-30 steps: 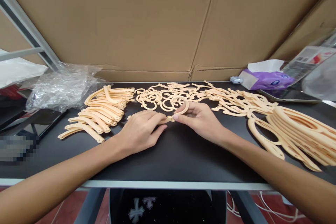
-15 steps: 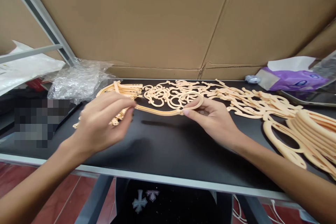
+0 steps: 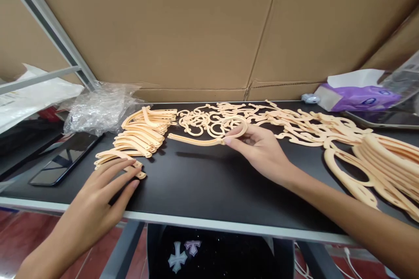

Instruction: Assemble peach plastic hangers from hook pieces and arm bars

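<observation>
My right hand (image 3: pixel 260 150) pinches a cream-coloured plastic piece. The piece has a long, slightly curved strip (image 3: pixel 193 141) pointing left, and a ring-like curl (image 3: pixel 242 127) rises at the pinched end. My left hand (image 3: pixel 103 192) is low at the left, fingers stretched and the thumb apart. Its fingertips are at the near end of a row of curved cream strips (image 3: pixel 139 136), over the closest ones; whether they press on them I cannot tell. Behind my right hand lies a loose pile of cream curled hooks (image 3: pixel 196 120).
Larger cream pieces (image 3: pixel 352 183) are stacked at the right, with flat curved ones (image 3: pixel 304 126) behind. A phone (image 3: pixel 65 161) lies at the left beside crumpled clear plastic (image 3: pixel 101 107). A purple tissue pack (image 3: pixel 363 97) sits at the back right. Cardboard (image 3: pixel 170 30) stands behind the black tabletop (image 3: pixel 203 187).
My left hand has let go of the strip's left end and moved down and left to the row of strips. My right hand still holds the piece, nearly in place.
</observation>
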`<state>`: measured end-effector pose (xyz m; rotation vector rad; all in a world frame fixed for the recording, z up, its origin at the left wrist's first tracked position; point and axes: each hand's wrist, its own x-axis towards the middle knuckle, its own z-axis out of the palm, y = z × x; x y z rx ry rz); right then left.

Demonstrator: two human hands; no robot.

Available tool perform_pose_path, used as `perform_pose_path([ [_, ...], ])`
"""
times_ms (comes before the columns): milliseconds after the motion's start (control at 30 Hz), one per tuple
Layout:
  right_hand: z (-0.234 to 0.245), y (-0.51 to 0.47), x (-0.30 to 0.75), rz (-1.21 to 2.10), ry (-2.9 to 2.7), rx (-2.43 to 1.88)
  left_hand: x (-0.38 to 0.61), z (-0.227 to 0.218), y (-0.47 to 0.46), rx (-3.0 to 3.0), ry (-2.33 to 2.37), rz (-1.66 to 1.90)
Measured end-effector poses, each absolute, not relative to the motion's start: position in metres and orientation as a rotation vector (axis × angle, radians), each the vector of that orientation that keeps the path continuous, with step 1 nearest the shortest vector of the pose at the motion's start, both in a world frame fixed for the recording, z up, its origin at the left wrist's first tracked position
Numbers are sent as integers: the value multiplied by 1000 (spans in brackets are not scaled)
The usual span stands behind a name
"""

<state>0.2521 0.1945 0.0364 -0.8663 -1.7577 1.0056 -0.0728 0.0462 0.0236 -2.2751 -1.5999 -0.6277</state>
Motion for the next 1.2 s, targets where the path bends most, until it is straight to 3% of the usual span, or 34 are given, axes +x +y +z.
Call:
perform_pose_path([
  [833,40,198,253,1034,-1660,-757,49,54,92,-2797,-1325,-280],
  [1033,39,202,255,1086,-1615,-811,53,75,139,-2646,-1019,-553],
  [1200,41,200,254,1126,-1655,-728,49,76,178,-2682,-1181,-673],
])
